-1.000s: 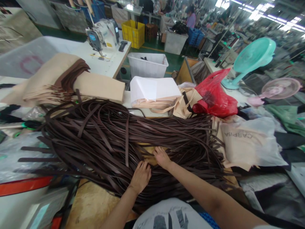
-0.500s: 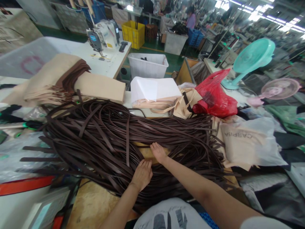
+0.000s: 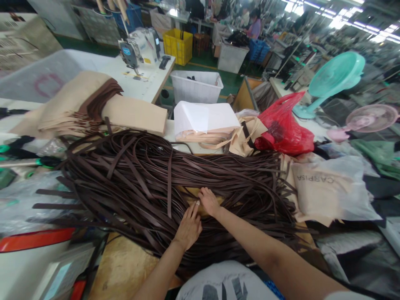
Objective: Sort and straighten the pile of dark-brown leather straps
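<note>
Long dark brown straps (image 3: 140, 179), flat and leather-like, lie in a big tangled heap across the wooden board (image 3: 125, 266). In a gap at the middle of the heap, bare wood shows. My right hand (image 3: 208, 201) rests over this gap, its fingers bent and close together; what they pinch, if anything, is hidden. My left hand (image 3: 189, 227) lies just nearer to me on the straps, fingers stretched forward. Its fingertips almost meet my right hand, and a small white spot (image 3: 197, 203) shows at one of them.
Behind the heap are stacked beige panels (image 3: 134, 114), a white-topped stack (image 3: 206, 118) and a red plastic bag (image 3: 286, 125). A bagged beige pouch (image 3: 325, 187) lies right. A sewing machine (image 3: 140, 48), a green fan (image 3: 337, 79) and a pink fan (image 3: 371, 118) stand farther off.
My left hand has reached slightly forward and its fingers have straightened toward my right hand. The white spot now shows at its fingertip. My right hand stays nearly in place; the view has shifted slightly.
</note>
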`<action>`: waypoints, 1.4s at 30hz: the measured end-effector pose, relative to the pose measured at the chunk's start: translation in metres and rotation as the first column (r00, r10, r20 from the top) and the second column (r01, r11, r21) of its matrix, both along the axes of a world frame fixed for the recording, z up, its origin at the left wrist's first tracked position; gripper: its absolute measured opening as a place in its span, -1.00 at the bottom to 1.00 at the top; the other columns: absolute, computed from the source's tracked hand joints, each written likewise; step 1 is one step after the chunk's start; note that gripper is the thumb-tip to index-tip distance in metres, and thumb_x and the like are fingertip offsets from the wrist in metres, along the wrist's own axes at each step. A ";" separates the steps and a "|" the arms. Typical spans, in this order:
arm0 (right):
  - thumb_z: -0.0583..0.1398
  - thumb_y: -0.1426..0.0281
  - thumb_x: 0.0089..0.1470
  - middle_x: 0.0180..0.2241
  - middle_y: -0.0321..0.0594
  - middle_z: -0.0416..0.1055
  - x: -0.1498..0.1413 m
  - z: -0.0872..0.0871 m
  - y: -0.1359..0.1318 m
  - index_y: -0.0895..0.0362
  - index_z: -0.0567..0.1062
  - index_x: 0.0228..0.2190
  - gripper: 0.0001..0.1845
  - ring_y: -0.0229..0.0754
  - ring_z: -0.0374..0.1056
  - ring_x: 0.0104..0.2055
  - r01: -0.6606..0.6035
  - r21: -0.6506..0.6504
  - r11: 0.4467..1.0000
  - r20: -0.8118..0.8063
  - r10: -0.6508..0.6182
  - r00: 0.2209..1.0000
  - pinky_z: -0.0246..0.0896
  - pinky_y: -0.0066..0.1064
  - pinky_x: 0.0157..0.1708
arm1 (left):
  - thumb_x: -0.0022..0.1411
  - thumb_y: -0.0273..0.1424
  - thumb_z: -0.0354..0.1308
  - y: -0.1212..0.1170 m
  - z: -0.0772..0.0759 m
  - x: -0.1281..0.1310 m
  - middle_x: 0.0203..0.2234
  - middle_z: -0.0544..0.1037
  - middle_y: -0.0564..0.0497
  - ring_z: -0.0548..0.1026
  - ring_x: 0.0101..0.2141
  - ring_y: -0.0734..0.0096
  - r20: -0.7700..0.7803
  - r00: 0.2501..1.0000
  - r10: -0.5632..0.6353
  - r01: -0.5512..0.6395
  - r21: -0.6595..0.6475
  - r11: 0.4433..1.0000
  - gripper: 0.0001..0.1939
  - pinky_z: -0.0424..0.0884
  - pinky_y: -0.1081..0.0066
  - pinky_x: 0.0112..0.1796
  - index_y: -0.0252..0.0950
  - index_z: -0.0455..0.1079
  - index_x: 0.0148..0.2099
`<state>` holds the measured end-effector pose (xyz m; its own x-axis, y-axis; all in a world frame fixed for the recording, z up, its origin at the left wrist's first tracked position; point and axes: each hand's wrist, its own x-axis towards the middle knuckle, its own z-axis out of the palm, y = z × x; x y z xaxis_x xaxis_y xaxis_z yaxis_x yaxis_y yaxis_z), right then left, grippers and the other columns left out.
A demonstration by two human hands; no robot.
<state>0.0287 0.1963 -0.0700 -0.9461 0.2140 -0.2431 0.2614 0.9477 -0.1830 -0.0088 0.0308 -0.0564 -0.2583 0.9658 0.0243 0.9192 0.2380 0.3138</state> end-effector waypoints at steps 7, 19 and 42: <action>0.11 0.41 0.21 -0.31 -0.23 0.40 0.051 0.011 -0.008 0.14 0.47 -0.22 -0.85 -0.22 0.32 -0.24 -0.161 -0.131 0.978 0.063 0.171 0.983 0.21 -0.46 -0.19 | 0.19 -0.42 0.00 0.005 0.000 -0.005 -0.17 0.49 -0.17 0.37 0.00 0.16 0.018 0.998 -0.058 0.058 -0.005 0.998 -0.81 0.06 0.14 0.18 -0.35 0.42 -0.24; 0.18 0.42 0.16 -0.19 -0.15 0.37 -0.006 0.030 0.058 0.12 0.44 -0.23 -0.89 -0.11 0.26 -0.07 0.098 -0.019 0.995 -0.087 -0.099 0.991 0.13 -0.32 -0.06 | 0.24 -0.43 -0.06 0.004 -0.001 -0.003 -0.34 0.46 -0.09 0.41 -0.20 0.22 0.027 0.999 -0.045 0.045 0.002 0.999 -0.79 0.23 0.16 0.06 -0.34 0.41 -0.25; 0.21 0.41 0.11 -0.11 0.01 0.30 0.013 0.018 0.037 0.22 0.36 -0.08 -0.68 -0.01 0.22 -0.06 0.064 0.057 0.996 -0.042 -0.062 0.997 0.16 -0.22 -0.07 | 0.18 -0.48 -0.02 0.001 -0.005 -0.005 -0.30 0.47 -0.11 0.42 -0.14 0.20 0.035 0.996 -0.087 0.085 0.046 0.995 -0.85 0.18 0.11 0.13 -0.31 0.39 -0.30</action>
